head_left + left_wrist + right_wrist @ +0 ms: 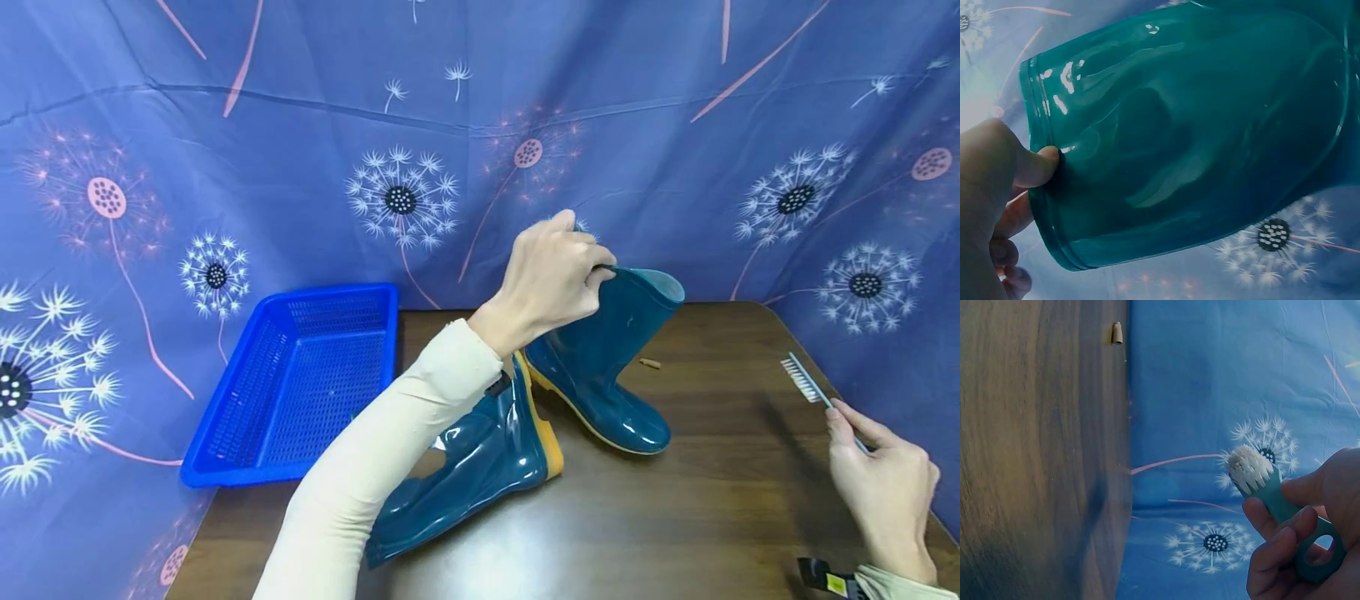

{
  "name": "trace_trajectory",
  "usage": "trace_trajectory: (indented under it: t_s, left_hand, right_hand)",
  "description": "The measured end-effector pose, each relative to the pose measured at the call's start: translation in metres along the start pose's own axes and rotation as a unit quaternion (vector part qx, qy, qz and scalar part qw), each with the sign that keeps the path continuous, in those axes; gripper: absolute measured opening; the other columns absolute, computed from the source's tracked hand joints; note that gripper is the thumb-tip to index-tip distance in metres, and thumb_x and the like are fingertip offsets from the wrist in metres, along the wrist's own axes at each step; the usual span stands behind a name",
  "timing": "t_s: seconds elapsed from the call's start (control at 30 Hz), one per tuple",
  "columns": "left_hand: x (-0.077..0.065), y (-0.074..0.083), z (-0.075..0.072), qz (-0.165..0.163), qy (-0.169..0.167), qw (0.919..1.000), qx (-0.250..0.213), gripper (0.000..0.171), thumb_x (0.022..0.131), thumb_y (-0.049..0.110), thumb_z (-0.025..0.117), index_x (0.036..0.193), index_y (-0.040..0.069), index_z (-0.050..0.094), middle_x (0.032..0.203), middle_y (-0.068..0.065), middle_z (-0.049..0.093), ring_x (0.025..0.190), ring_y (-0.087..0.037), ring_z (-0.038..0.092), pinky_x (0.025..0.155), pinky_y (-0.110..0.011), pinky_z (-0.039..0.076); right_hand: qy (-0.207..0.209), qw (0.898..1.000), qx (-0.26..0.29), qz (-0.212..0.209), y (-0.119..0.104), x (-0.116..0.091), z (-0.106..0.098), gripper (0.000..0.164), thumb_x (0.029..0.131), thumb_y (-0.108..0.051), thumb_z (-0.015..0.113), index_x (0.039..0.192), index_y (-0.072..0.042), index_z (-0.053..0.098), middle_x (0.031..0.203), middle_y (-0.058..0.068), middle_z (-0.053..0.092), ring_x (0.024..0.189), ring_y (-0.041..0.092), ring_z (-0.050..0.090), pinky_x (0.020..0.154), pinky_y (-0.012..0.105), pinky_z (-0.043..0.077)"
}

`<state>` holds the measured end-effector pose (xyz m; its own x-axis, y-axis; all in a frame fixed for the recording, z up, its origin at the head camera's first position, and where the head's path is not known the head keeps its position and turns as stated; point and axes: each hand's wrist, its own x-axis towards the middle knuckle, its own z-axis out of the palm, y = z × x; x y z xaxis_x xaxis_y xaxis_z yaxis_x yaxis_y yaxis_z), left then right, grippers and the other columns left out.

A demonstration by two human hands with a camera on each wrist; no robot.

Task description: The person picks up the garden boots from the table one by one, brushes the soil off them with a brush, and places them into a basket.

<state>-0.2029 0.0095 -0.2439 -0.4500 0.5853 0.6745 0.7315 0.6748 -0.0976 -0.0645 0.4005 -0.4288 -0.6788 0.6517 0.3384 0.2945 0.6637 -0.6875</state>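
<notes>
My left hand (551, 271) pinches the top rim of a dark teal rubber boot (600, 350), thumb on one side of the rim and fingers on the other. The boot is tilted on the table, its opening leaning up to the right and its toe toward the front right. In the left wrist view the boot's glossy shaft (1166, 137) fills most of the picture. My right hand (885, 475) grips a teal scrubbing brush (1282, 503) by its ring-ended handle, raised over the table's right side. Its white bristles (1249, 467) point away from the fingers.
A second teal boot (480, 458) with a yellow sole lies on its side, partly behind my left forearm. To the left stands a blue plastic basket (393, 350). A small tan piece (650, 363) lies on the wooden table (712, 517). Dandelion-print cloth (637, 150) hangs behind.
</notes>
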Motion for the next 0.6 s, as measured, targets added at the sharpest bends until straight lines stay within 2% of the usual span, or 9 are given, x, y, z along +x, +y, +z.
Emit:
trace_trajectory:
  t_s: [0.07,0.2,0.3,0.33,0.37,0.43,0.5,0.57,0.6]
  left_hand:
    - [0.009,0.002,-0.002,0.003,0.004,1.0,-0.008,0.02,0.097,0.024,0.069,0.104,0.029,0.088,0.092,0.01,0.082,0.071,-0.019,0.044,0.063,-0.028,0.028]
    - [0.025,0.003,-0.006,-0.018,-0.031,0.9988,-0.032,0.022,0.093,0.025,0.068,0.103,0.028,0.088,0.089,0.009,0.082,0.071,-0.016,0.043,0.069,-0.029,0.025]
    - [0.035,0.005,-0.007,-0.057,-0.072,0.9932,-0.072,0.025,0.089,0.023,0.068,0.102,0.027,0.088,0.078,0.007,0.077,0.064,-0.013,0.041,0.066,-0.026,0.024]
    - [0.038,0.007,-0.008,-0.076,-0.086,0.9891,-0.092,0.025,0.089,0.022,0.067,0.102,0.027,0.088,0.072,0.007,0.074,0.061,-0.012,0.04,0.064,-0.024,0.023]
    - [0.041,0.008,-0.009,-0.1,-0.1,0.9836,-0.112,0.025,0.089,0.021,0.067,0.102,0.027,0.088,0.067,0.006,0.07,0.057,-0.011,0.039,0.06,-0.023,0.023]
    - [0.046,0.011,-0.011,-0.153,-0.123,0.9684,-0.154,0.025,0.091,0.02,0.066,0.1,0.028,0.088,0.057,0.007,0.06,0.05,-0.01,0.038,0.053,-0.021,0.021]
    - [0.049,0.013,-0.015,-0.207,-0.145,0.9481,-0.193,0.024,0.092,0.019,0.064,0.092,0.027,0.087,0.053,0.006,0.05,0.045,-0.011,0.034,0.047,-0.022,0.018]
    - [0.049,0.014,-0.019,-0.253,-0.165,0.9262,-0.226,0.023,0.093,0.019,0.065,0.089,0.026,0.086,0.051,0.009,0.051,0.044,-0.009,0.037,0.047,-0.023,0.022]
    - [0.049,0.014,-0.021,-0.269,-0.173,0.9163,-0.241,0.022,0.093,0.018,0.066,0.091,0.026,0.086,0.05,0.009,0.052,0.044,-0.009,0.036,0.053,-0.023,0.028]
  right_hand:
    - [0.002,1.0,0.0,-0.015,0.0,0.0,-0.001,0.033,0.1,-0.034,0.068,0.125,-0.015,0.078,0.065,-0.06,0.033,0.086,0.015,0.076,0.067,0.022,0.031]
    - [0.004,1.0,0.0,-0.019,-0.002,-0.004,0.003,0.033,0.1,-0.034,0.068,0.124,-0.014,0.079,0.075,-0.044,0.063,0.084,0.014,0.076,0.068,0.024,0.032]
    - [-0.008,1.0,0.002,-0.002,-0.003,-0.009,0.007,0.034,0.101,-0.034,0.068,0.126,-0.014,0.078,0.076,-0.034,0.07,0.118,0.052,0.064,0.081,0.031,0.038]
    - [-0.01,1.0,0.002,0.002,-0.003,-0.011,0.008,0.034,0.101,-0.034,0.068,0.126,-0.014,0.078,0.073,-0.042,0.063,0.119,0.051,0.064,0.084,0.035,0.039]
    - [-0.011,1.0,0.004,0.002,-0.003,-0.012,0.009,0.033,0.101,-0.034,0.068,0.126,-0.015,0.078,0.073,-0.042,0.064,0.114,0.038,0.071,0.087,0.036,0.039]
    - [-0.015,1.0,0.011,0.001,-0.002,-0.012,0.009,0.034,0.101,-0.033,0.068,0.127,-0.014,0.078,0.063,-0.054,0.045,0.101,0.005,0.074,0.093,0.039,0.038]
    - [-0.011,1.0,0.016,-0.013,-0.002,-0.011,0.009,0.033,0.101,-0.033,0.068,0.127,-0.014,0.078,0.062,-0.058,0.035,0.084,-0.023,0.058,0.087,0.031,0.036]
    - [-0.008,0.999,0.025,-0.023,-0.003,-0.009,0.009,0.033,0.101,-0.033,0.069,0.127,-0.014,0.078,0.063,-0.058,0.035,0.076,-0.038,0.032,0.082,0.022,0.033]
    - [-0.005,0.999,0.029,-0.031,-0.004,-0.008,0.01,0.033,0.101,-0.032,0.069,0.126,-0.013,0.078,0.065,-0.059,0.035,0.075,-0.039,0.03,0.079,0.02,0.033]
